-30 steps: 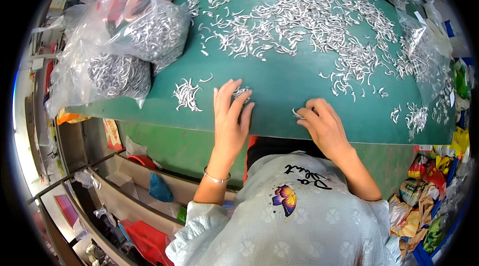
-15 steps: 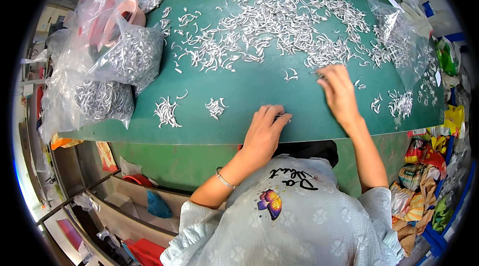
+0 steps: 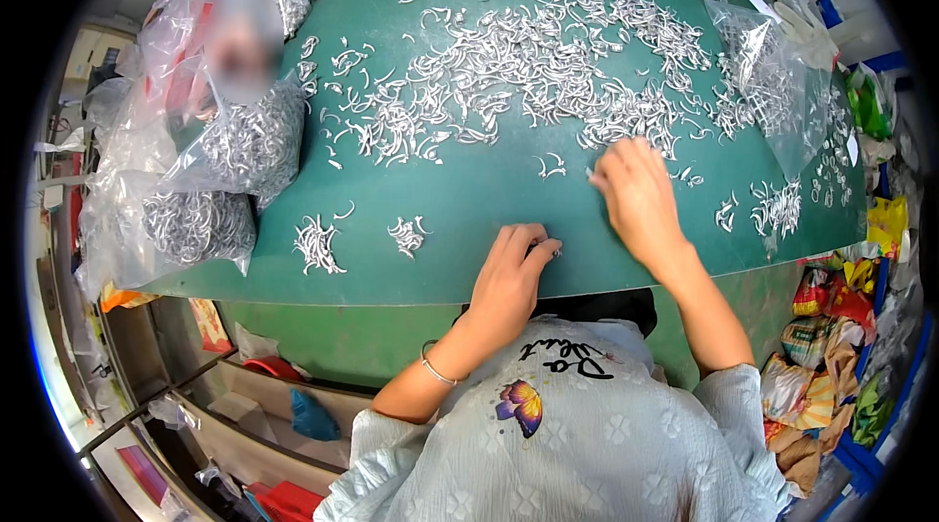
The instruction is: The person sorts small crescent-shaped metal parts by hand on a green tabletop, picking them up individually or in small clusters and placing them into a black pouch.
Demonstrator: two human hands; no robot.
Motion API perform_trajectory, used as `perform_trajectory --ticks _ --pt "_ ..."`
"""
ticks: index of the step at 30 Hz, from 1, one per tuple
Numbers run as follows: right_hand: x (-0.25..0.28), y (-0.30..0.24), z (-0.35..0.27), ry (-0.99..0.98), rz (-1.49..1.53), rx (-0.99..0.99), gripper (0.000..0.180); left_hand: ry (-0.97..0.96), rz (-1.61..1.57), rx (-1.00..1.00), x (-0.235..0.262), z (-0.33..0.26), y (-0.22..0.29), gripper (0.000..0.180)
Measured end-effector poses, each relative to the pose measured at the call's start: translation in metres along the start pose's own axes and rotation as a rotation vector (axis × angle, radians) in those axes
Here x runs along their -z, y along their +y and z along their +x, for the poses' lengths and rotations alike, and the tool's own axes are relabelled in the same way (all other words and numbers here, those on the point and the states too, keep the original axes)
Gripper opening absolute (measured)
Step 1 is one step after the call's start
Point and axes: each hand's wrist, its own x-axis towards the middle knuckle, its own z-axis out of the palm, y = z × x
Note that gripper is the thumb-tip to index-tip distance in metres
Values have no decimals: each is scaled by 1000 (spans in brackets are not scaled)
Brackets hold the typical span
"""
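On the green table, a small metal hook is pinched at the left hand's fingertips near the front edge. Right hand, fingers loosely curled, is pressed against the hook pile. Bagged hooks are seen far left.

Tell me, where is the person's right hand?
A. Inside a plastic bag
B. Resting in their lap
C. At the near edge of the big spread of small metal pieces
C: the right hand lies flat on the green table, fingertips at the spread of metal pieces.
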Motion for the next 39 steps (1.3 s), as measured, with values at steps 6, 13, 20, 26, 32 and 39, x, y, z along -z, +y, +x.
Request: perform_trajectory --ticks 6,13,20,26,32,39 --pt "9 -22 -8 -179 494 32 13 88 -83 14 -7 2 1 38" --pt "-4 8 55 103 16 -12 12 -10 172 -76 2 16 6 30" --pt "41 24 35 -90 341 -421 12 46 45 -59 -1 8 -1 24" --pt "38 18 18 -232 350 -42 9 45 49 -72 -2 8 0 23" --pt "42 16 13 -132 298 -117 13 50 39 -67 -2 6 -2 23" --pt "28 10 11 -12 84 -16 20 68 66 -66 -1 5 0 24"
